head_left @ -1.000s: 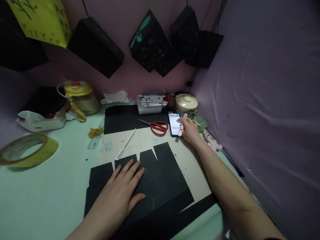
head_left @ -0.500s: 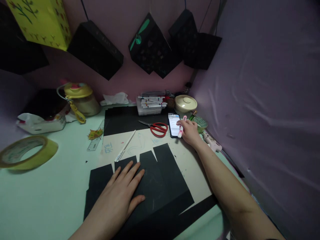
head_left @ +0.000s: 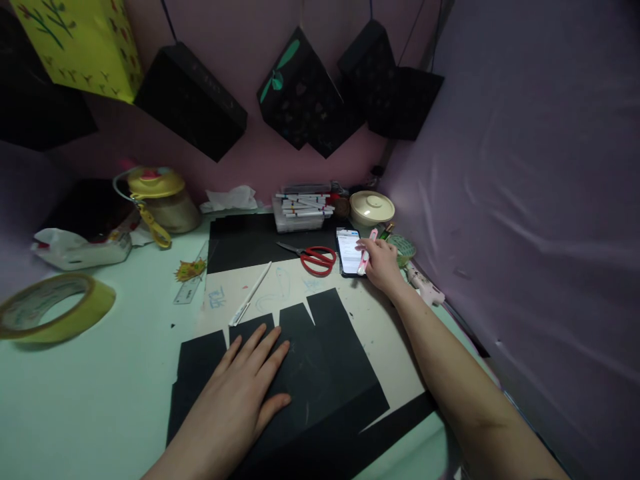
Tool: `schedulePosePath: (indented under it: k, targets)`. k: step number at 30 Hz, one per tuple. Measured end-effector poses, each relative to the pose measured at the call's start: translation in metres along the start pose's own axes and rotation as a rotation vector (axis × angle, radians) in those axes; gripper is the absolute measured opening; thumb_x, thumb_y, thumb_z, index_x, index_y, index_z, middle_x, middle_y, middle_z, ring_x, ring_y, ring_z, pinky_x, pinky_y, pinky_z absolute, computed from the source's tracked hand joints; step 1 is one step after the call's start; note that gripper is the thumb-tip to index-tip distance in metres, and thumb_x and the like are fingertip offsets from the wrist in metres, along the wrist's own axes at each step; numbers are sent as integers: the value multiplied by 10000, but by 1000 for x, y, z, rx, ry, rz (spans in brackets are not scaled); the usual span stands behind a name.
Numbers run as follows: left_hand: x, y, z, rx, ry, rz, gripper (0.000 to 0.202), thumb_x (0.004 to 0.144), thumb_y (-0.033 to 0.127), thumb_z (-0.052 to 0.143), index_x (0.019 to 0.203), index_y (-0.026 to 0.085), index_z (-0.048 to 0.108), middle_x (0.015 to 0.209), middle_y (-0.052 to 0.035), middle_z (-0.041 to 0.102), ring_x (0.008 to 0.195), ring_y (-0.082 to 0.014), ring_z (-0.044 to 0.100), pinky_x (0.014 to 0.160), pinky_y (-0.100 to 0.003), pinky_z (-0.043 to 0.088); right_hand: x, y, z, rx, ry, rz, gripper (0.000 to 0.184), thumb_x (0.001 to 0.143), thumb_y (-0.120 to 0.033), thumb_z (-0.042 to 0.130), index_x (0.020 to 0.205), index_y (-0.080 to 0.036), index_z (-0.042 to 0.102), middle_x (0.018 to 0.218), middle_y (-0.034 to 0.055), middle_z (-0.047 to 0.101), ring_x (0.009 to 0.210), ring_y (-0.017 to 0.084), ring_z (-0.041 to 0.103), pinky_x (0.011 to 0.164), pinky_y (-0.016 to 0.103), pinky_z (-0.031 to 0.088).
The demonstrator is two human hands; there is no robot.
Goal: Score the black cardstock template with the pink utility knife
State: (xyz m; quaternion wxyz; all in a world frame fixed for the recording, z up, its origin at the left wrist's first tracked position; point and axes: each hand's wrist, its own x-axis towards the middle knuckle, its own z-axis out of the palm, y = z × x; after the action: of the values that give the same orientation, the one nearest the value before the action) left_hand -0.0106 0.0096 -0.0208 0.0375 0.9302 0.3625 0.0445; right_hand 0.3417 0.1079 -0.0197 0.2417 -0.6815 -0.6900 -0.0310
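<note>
My left hand (head_left: pixel 240 393) lies flat with fingers spread on a dark sheet of card (head_left: pixel 325 360), which has slits cut into its far edge. At the right, my right hand (head_left: pixel 381 261) grips a slim pink-and-white utility knife (head_left: pixel 363 261). Its index finger reaches over the lit screen of a phone (head_left: pixel 347 250); whether it touches the glass I cannot tell. Left of the phone lie scissors with red handles (head_left: pixel 320 260), blades pointing left. A white pen (head_left: pixel 251 293) rests on the pale paper (head_left: pixel 385 347) just beyond the card.
A roll of tape (head_left: pixel 95 307) and a yellow-lidded cup (head_left: pixel 167 200) stand at the left. Near the wall are a box of markers (head_left: pixel 303 210) and a lidded cream bowl (head_left: pixel 373 207). A pink glue gun (head_left: pixel 425 285) is beside my right forearm. Dark box-shaped pieces (head_left: pixel 195 100) hang above.
My right hand and the knife have shifted slightly to the right over the phone. My left hand stays flat on the card.
</note>
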Motion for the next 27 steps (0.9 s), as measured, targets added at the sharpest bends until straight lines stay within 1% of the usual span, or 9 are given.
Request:
schedulePosePath:
  k: [5,10,17,21,23,25,27]
  targets:
    - [-1,0,0,-28,-3,-11,571,870,518,575,1378,268,503,1500,-57,404,1364,-345,386,1042,-550,410,0,0,2,-32,-23,6,389,823,-182,464,1189,-208,592,1172,128,650,1142,288,488,931,404,265]
    - [-1,0,-1,-2,-16,-10,578,872,519,569,1381,254,504,1501,-70,396,1361,-350,388,1032,-555,416,2,1,5,-41,-66,4,386,841,-182,461,1208,-210,578,1167,136,651,1153,288,487,932,410,264]
    - [-1,0,1,-36,1,0,580,867,500,581,1386,256,499,1500,-76,402,1363,-358,382,1029,-566,404,1,1,3,-27,-12,-1,389,811,-149,476,1177,-196,599,1065,119,683,1068,270,521,926,394,271]
    - [-2,-1,3,-64,14,-5,583,865,494,586,1387,248,498,1502,-78,400,1367,-361,374,1038,-566,390,0,-4,-2,-13,42,34,418,813,-119,454,1208,-193,566,1104,117,668,1054,275,528,917,388,313]
    - [-1,-1,3,-81,6,-13,584,862,489,594,1384,245,501,1502,-80,399,1367,-365,372,1047,-571,379,1,-9,-5,-7,60,79,364,854,-165,451,1206,-178,545,1116,134,654,1028,284,542,871,370,358]
    - [0,0,1,-104,-19,-24,580,857,474,605,1380,244,505,1504,-79,396,1372,-366,363,1064,-581,357,3,-16,-7,-38,36,124,330,885,-265,486,1196,-159,515,1086,148,652,979,291,567,813,352,388]
    - [1,2,-4,-127,-67,-46,581,854,454,614,1382,237,505,1508,-82,385,1382,-370,344,1076,-597,334,7,-25,-7,-99,-28,167,394,874,-374,550,1188,-147,479,1054,155,650,941,294,591,774,341,402]
